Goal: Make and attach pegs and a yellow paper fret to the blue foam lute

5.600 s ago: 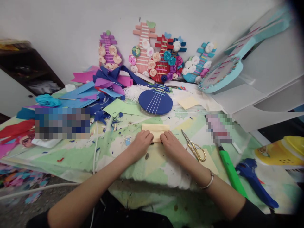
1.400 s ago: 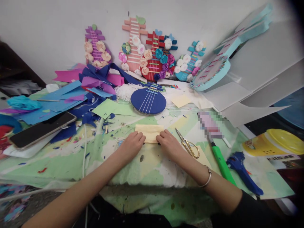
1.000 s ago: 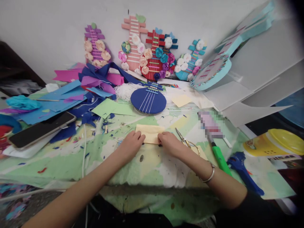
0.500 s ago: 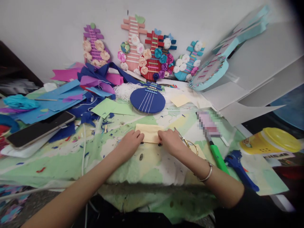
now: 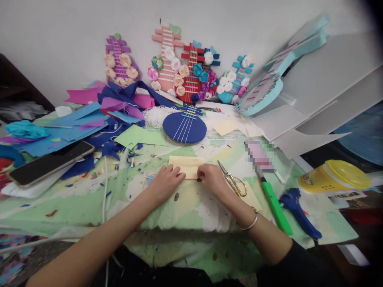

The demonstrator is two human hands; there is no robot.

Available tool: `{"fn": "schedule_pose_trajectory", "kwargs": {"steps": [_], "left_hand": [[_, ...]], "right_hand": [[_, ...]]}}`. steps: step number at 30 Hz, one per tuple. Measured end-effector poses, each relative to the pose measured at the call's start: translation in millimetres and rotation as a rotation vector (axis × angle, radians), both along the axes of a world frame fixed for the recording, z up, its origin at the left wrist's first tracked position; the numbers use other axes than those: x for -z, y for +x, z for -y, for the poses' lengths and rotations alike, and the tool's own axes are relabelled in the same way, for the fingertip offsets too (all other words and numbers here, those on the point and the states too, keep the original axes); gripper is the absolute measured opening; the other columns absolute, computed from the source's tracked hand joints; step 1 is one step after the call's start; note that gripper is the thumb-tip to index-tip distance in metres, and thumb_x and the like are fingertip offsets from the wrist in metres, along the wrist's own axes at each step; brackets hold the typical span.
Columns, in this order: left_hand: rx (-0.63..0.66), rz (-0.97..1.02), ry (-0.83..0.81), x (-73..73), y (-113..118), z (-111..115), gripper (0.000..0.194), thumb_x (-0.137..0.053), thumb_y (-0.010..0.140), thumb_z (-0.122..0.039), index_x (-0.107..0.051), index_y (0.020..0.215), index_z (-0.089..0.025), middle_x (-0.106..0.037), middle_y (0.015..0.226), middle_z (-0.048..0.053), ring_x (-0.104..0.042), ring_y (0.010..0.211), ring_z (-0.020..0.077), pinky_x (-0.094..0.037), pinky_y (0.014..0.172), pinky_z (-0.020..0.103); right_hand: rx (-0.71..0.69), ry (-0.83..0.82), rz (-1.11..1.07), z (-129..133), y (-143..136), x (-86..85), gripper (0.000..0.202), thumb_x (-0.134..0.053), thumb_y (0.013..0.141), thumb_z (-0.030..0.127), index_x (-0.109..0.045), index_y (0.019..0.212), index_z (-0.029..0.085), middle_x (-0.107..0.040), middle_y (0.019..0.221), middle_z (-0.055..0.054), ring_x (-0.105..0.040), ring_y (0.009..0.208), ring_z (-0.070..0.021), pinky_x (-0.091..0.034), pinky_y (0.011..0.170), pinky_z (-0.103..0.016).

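A small pale-yellow strip of paper (image 5: 186, 162), with a fold line along its length, lies on the table in front of me. My left hand (image 5: 168, 180) is over its left end, fingers bent and pressed onto the lower edge; the thumb is hidden. At the right end, my right hand (image 5: 212, 178) pinches the paper's lower corner between curled fingers. Gold-handled scissors (image 5: 235, 181) lie just right of that hand, partly over another pale-yellow piece of paper (image 5: 251, 196).
Beyond the hands lies a dark-blue lute-shaped craft (image 5: 184, 126). Green paper (image 5: 134, 136) and a phone (image 5: 52, 162) are to the left. On the right are a green-handled tool (image 5: 275, 209), a blue glue gun (image 5: 301, 213) and a yellow lidded cup (image 5: 332, 177). Flower-decorated lutes (image 5: 191, 81) lean against the wall.
My left hand has slid slightly right along the paper, its fingers covering more of the lower edge. My right hand has shifted a little, and more of the scissors shows. The view has turned slightly.
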State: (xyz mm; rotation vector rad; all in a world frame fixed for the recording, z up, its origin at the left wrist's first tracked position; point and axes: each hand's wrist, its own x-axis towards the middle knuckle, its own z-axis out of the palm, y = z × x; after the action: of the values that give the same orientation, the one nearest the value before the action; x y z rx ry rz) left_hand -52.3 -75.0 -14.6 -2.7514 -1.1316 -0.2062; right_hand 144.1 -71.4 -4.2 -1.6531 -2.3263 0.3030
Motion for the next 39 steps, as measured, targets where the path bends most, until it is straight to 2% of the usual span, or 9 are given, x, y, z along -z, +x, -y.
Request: {"fn": "schedule_pose_trajectory", "kwargs": {"steps": [6, 13, 22, 25, 29, 32, 39], "left_hand": [[-0.03, -0.043, -0.011, 0.0, 2, -1, 0.008, -0.044, 0.083, -0.013, -0.052, 0.084, -0.017, -0.051, 0.084, 0.008, -0.045, 0.079, 0.022, -0.034, 0.064, 0.034], [-0.005, 0.023, -0.12, -3.3, 3, -9, 0.007, -0.045, 0.083, -0.013, -0.05, 0.079, -0.016, -0.051, 0.081, 0.006, -0.043, 0.077, 0.02, -0.035, 0.064, 0.031], [-0.009, 0.094, -0.267, -9.2, 1, -17, 0.018, -0.037, 0.086, -0.014, -0.049, 0.074, -0.016, -0.049, 0.078, 0.003, -0.043, 0.075, 0.0169, -0.035, 0.065, 0.028], [-0.021, 0.014, -0.213, -11.5, 0, -12, 0.015, -0.038, 0.085, -0.011, -0.05, 0.078, -0.015, -0.05, 0.082, 0.006, -0.044, 0.077, 0.0181, -0.036, 0.066, 0.029], [0.032, -0.134, -0.017, -8.8, -5, -2, 0.014, -0.039, 0.082, -0.004, -0.051, 0.081, -0.012, -0.051, 0.083, 0.009, -0.045, 0.077, 0.0202, -0.037, 0.069, 0.032], [0.057, -0.169, 0.082, -5.4, -9, 2, 0.014, -0.04, 0.081, -0.004, -0.051, 0.08, -0.011, -0.05, 0.081, 0.009, -0.046, 0.076, 0.0209, -0.037, 0.068, 0.033], [0.038, -0.171, 0.131, 0.2, -8, 0, 0.017, -0.038, 0.079, 0.0, -0.05, 0.077, -0.012, -0.05, 0.077, 0.01, -0.046, 0.073, 0.0225, -0.036, 0.065, 0.035]], "right_hand": [[-0.134, 0.183, 0.112, 12, 8, 7.9, 0.02, -0.047, 0.075, 0.005, -0.061, 0.07, 0.018, -0.058, 0.071, -0.003, -0.049, 0.072, -0.0143, -0.029, 0.061, -0.024], [-0.287, 0.367, 0.303, 17, 7, 11.4, 0.012, -0.048, 0.08, 0.007, -0.055, 0.077, 0.016, -0.054, 0.075, -0.005, -0.043, 0.072, -0.0179, -0.028, 0.064, -0.029], [-0.381, 0.431, 0.476, 13, 2, 4.4, 0.017, -0.039, 0.085, 0.005, -0.051, 0.078, 0.014, -0.051, 0.073, -0.008, -0.042, 0.07, -0.021, -0.03, 0.063, -0.033], [-0.423, 0.439, 0.498, 8, 2, 1.5, 0.014, -0.041, 0.084, 0.005, -0.051, 0.077, 0.013, -0.05, 0.072, -0.008, -0.042, 0.07, -0.0219, -0.031, 0.063, -0.033], [-0.441, 0.435, 0.497, 4, 1, 1.0, 0.013, -0.044, 0.082, 0.004, -0.05, 0.077, 0.013, -0.05, 0.072, -0.008, -0.042, 0.071, -0.0223, -0.032, 0.064, -0.033], [-0.439, 0.419, 0.486, 4, 2, 1.9, 0.013, -0.044, 0.081, 0.002, -0.049, 0.077, 0.013, -0.049, 0.073, -0.008, -0.042, 0.071, -0.0222, -0.032, 0.065, -0.033], [-0.417, 0.352, 0.411, 5, 3, 1.3, 0.015, -0.043, 0.081, 0.0, -0.05, 0.077, 0.012, -0.05, 0.077, -0.008, -0.041, 0.072, -0.0201, -0.033, 0.068, -0.031]]}}
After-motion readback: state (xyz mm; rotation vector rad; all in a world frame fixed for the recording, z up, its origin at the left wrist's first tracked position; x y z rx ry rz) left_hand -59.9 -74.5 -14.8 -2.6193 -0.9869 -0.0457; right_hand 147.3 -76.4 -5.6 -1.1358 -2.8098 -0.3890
